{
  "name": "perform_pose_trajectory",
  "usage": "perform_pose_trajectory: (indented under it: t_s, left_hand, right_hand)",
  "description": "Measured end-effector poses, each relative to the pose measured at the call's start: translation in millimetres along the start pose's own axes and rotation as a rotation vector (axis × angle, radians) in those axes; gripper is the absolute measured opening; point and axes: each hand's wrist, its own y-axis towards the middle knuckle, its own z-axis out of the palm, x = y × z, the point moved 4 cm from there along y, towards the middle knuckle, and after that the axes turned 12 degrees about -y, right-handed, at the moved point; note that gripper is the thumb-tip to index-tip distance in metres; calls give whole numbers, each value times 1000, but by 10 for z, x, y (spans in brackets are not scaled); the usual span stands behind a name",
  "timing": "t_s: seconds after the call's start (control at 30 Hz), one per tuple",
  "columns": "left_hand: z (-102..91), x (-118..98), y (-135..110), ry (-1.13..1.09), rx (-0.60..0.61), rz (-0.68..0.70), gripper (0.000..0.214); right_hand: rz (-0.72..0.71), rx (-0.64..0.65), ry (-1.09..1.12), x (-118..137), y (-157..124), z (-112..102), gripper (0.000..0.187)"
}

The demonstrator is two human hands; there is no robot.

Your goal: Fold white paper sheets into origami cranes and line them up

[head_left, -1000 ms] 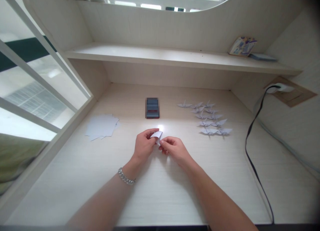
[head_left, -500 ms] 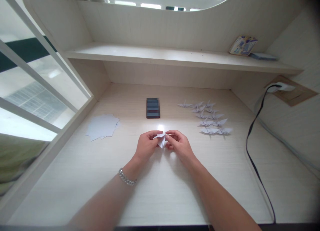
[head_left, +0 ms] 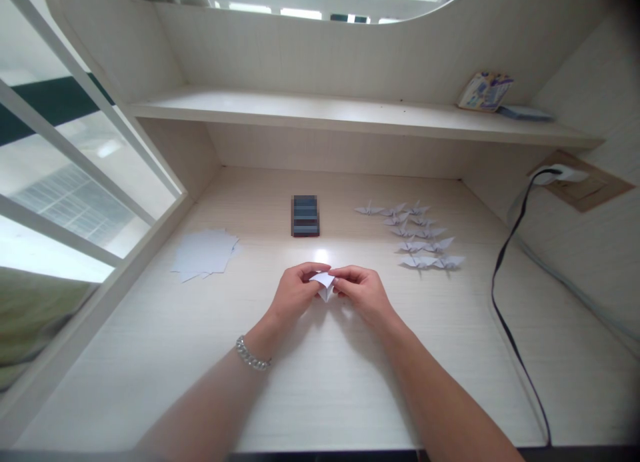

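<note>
Both hands meet over the middle of the pale wooden desk (head_left: 310, 375), pinching a small folded white paper (head_left: 325, 284) between them. My left hand (head_left: 296, 293), with a chain bracelet at the wrist, grips the paper's left side with closed fingers. My right hand (head_left: 361, 292) grips its right side, fingers curled. The paper is partly folded and held just above the desk top. Several finished white paper cranes (head_left: 419, 237) lie in rows to the right of the hands. A loose stack of white paper sheets (head_left: 205, 253) lies to the left.
A dark phone (head_left: 305, 216) lies behind the hands. A black cable (head_left: 505, 275) runs from a wall socket (head_left: 563, 175) down the desk's right side. A shelf (head_left: 350, 115) above holds a small colourful box (head_left: 484, 91). A window frame borders the left.
My right hand has moved up to the paper and closed on it opposite my left hand. The paper now sits lower and more tightly folded between the fingertips.
</note>
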Motion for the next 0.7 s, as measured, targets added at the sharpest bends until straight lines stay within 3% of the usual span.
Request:
perform_pose_trajectory:
  t_s: [0.23, 0.47, 0.7]
  left_hand:
    - [1, -58, -13, -13, 37, 91, 26]
    - [21, -79, -28, 37, 89, 120, 22]
    - [-9, -50, -9, 110, 76, 74, 19]
  right_hand:
    - [-31, -58, 25, -25, 27, -68, 17]
    - [-32, -37, 28, 6, 17, -90, 16]
    - [-37, -15, -23, 33, -7, -108, 17]
